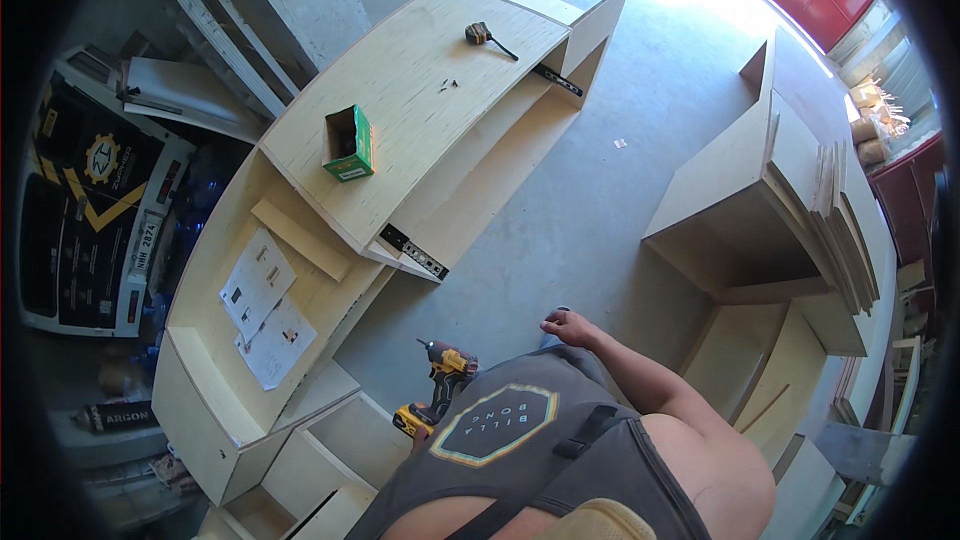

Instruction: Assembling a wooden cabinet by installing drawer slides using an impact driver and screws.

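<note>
At my left side is a yellow-and-black cordless impact driver [452, 360], its bit pointing forward and left. My left hand [420, 434] is closed around it low down, mostly hidden by my shirt. My right hand [568, 328] hangs in front of my right thigh with its fingers curled; whether anything is in them is hidden. Ahead on the left lies a pale plywood cabinet [420, 80]. A drawer slide [415, 252] is fixed at its near end, and another slide [558, 80] at the far end. An open green cardboard box [350, 145] stands on the cabinet.
A tape measure [478, 33] and a few small dark pieces [450, 84] lie on the cabinet. Paper drawings [262, 305] and a wood strip [300, 240] rest in its left recess. More plywood cabinets [720, 180] with stacked panels stand right. A van [95, 190] is parked left.
</note>
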